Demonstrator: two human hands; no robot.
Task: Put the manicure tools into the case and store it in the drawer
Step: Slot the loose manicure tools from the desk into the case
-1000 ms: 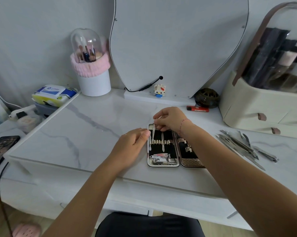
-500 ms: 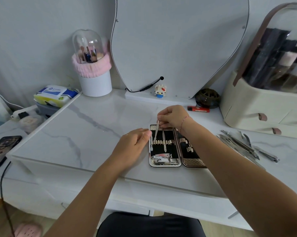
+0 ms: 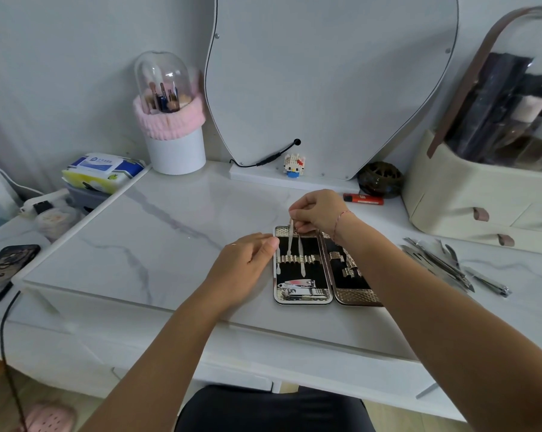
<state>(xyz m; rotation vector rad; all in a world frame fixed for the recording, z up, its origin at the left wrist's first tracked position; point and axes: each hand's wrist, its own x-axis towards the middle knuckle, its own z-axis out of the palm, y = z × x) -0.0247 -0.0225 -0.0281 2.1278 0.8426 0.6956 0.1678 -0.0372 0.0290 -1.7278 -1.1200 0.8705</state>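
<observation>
An open manicure case [image 3: 325, 299] with a black lining lies flat on the white marble table [image 3: 169, 232]. Its left half holds nail clippers [image 3: 300, 287] near the bottom and two slim tools under an elastic band. My right hand [image 3: 318, 212] pinches the top of a thin metal tool [image 3: 290, 238] whose tip points down at the band. My left hand [image 3: 243, 263] rests on the table with its fingertips against the case's left edge. A pile of loose metal manicure tools [image 3: 444, 266] lies to the right of the case.
A mirror [image 3: 325, 73] stands at the back, with a small toy figure [image 3: 293, 164], a dark bowl [image 3: 379, 179] and an orange lighter [image 3: 363, 199] at its foot. A cream cosmetics organiser [image 3: 481, 194] is at the right, a brush holder [image 3: 173, 120] and wipes [image 3: 102, 169] at the left. A phone [image 3: 1, 272] lies far left.
My right hand has lifted the thin tool out of the case's top edge and now holds it upright over the elastic band. My left hand has stayed at the case's left edge.
</observation>
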